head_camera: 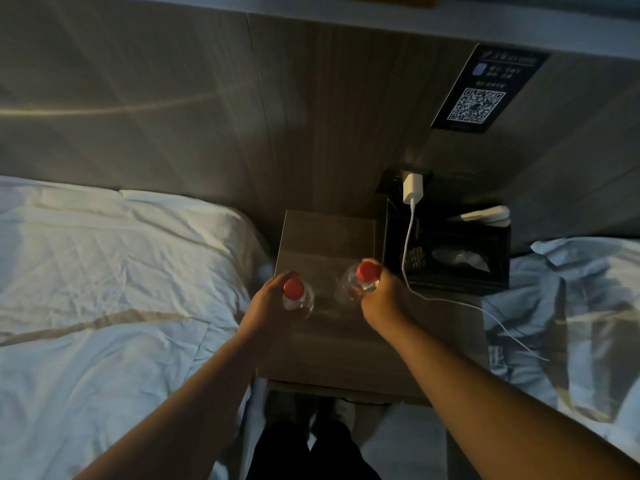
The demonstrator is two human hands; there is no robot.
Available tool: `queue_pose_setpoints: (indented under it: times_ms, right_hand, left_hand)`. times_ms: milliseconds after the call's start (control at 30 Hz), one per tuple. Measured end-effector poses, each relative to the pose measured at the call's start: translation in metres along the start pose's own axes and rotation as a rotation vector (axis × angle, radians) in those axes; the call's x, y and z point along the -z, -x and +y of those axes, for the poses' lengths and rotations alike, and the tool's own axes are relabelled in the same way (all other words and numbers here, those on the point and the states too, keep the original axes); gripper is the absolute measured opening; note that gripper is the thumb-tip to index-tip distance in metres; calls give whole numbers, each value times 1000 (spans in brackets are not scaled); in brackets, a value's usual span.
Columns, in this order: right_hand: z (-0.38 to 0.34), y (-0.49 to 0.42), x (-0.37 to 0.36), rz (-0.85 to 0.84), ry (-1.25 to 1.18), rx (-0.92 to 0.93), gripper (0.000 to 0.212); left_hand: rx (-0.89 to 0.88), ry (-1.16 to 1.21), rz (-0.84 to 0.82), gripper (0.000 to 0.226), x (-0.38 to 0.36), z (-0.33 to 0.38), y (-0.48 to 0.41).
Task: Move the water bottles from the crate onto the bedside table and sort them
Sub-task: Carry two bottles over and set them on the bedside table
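Two clear water bottles with red caps are over the wooden bedside table point(325, 237). My left hand point(268, 299) grips the left bottle point(297, 295) around its shoulder. My right hand point(381, 299) grips the right bottle point(360, 282) just below its cap. Both bottles stand upright, a short gap apart, above the table's middle. Whether their bases touch the tabletop is hidden. No crate is in view.
A black organiser box point(450, 251) holding a remote and a wrapped item fills the table's back right. A white charger point(412, 188) is plugged in above it, its cable point(450, 301) trailing right. White beds point(104, 271) flank the table. A QR sign point(481, 91) hangs on the wall.
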State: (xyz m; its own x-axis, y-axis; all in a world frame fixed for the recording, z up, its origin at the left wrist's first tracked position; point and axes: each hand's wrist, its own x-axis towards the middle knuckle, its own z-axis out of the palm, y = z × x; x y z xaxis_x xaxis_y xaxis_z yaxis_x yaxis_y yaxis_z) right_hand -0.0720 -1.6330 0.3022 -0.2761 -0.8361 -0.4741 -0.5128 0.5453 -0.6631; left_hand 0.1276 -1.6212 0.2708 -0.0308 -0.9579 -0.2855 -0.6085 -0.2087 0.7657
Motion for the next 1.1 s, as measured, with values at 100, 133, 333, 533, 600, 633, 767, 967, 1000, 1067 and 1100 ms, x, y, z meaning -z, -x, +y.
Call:
queue_pose_setpoints:
  times_ms: [100, 133, 333, 533, 600, 633, 767, 967, 1000, 1067, 1100]
  right_hand:
    - [-10, -8, 1, 29, -13, 33, 41]
    - [-12, -10, 1, 19, -17, 38, 41]
    - [-12, -14, 2, -31, 0, 43, 53]
    - [-18, -1, 26, -129, 147, 105, 69]
    - [-18, 7, 38, -136, 214, 142, 59]
    - [-19, 14, 47, -150, 257, 159, 54]
    - [-21, 43, 84, -202, 422, 215, 48]
    - [-18, 90, 133, -173, 477, 344, 42]
    - [-15, 96, 139, -158, 469, 369, 42]
    - [-10, 109, 148, -139, 352, 388, 38]
    - [-7, 115, 151, -139, 252, 382, 34]
  left_hand:
    - [2, -5, 9, 55, -2, 0, -1]
    - [-4, -6, 10, 52, -1, 3, -2]
    - [18, -14, -13, 46, 2, 9, 1]
    - [-33, -76, -24, 44, 22, 34, 6]
    - [-66, -141, -58, 44, 35, 47, 12]
    - [-78, -182, -73, 46, 42, 52, 17]
    - [-131, -249, -63, 50, 68, 80, 46]
    - [-169, -296, -91, 54, 89, 117, 92]
    - [-161, -267, -104, 57, 92, 121, 99]
    - [-151, -185, -115, 55, 96, 128, 111]
    - [-130, -140, -121, 44, 98, 133, 117]
